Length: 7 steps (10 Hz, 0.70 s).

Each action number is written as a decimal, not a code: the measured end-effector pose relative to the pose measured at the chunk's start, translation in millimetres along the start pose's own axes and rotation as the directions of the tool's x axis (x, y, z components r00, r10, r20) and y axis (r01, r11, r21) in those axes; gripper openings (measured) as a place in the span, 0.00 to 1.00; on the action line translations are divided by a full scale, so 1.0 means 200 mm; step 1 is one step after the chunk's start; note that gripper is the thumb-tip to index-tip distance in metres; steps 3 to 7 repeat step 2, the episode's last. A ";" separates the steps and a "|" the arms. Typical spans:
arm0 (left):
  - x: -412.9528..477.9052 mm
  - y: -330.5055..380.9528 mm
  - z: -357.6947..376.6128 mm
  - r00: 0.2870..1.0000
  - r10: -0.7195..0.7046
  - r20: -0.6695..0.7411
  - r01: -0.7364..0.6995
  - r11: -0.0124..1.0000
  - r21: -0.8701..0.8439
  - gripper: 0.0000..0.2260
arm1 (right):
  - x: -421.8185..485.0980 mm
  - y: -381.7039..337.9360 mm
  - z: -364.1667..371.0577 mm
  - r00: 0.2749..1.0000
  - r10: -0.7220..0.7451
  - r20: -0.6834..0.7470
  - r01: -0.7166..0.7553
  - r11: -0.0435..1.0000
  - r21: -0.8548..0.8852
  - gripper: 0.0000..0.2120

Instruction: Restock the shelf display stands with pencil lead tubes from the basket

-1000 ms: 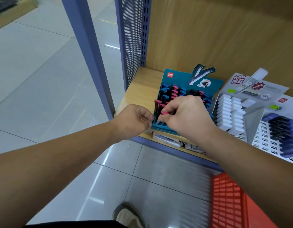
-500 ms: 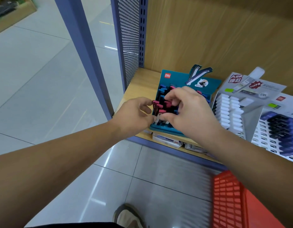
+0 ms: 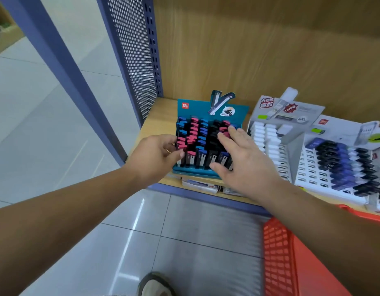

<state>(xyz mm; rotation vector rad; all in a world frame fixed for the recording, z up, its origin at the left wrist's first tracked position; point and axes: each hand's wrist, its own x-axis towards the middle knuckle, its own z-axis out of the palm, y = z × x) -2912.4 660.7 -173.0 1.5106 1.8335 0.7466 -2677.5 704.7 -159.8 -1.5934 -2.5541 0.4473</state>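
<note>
A teal display stand (image 3: 193, 170) sits at the shelf's left end, filled with pink-, blue- and black-capped pencil lead tubes (image 3: 203, 133). My left hand (image 3: 154, 154) is at the stand's left column, thumb and fingers pinched around a pink-capped lead tube (image 3: 181, 144) standing in its slot. My right hand (image 3: 240, 154) lies spread over the stand's right side, fingers apart and holding nothing. The red basket (image 3: 278, 253) is at the lower right under my right forearm; its contents are hidden.
A grey stand with white tubes (image 3: 263, 133) and another with dark blue and black tubes (image 3: 342, 159) stand to the right. A perforated blue side panel (image 3: 133, 50) and a post (image 3: 63, 67) bound the wooden shelf (image 3: 161, 116) on the left. Flat packs (image 3: 199, 185) lie at its front edge.
My right hand has let go of a pink-capped tube, opened, and shifted to the stand's right side. My left hand has moved in to pinch a tube in the left column.
</note>
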 end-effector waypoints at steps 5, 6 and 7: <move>-0.01 0.00 -0.01 0.997 -0.041 0.063 0.033 0.992 0.124 0.14 | 0.01 0.04 -0.05 0.994 -0.013 -0.112 0.017 0.999 0.034 0.30; -0.01 0.00 -0.01 0.997 -0.041 0.063 0.033 0.992 0.124 0.14 | 0.01 0.04 -0.05 0.994 -0.013 -0.112 0.017 0.999 0.034 0.30; -0.01 0.00 -0.01 0.997 -0.041 0.063 0.033 0.992 0.124 0.14 | 0.01 0.04 -0.05 0.994 -0.013 -0.112 0.017 0.999 0.034 0.30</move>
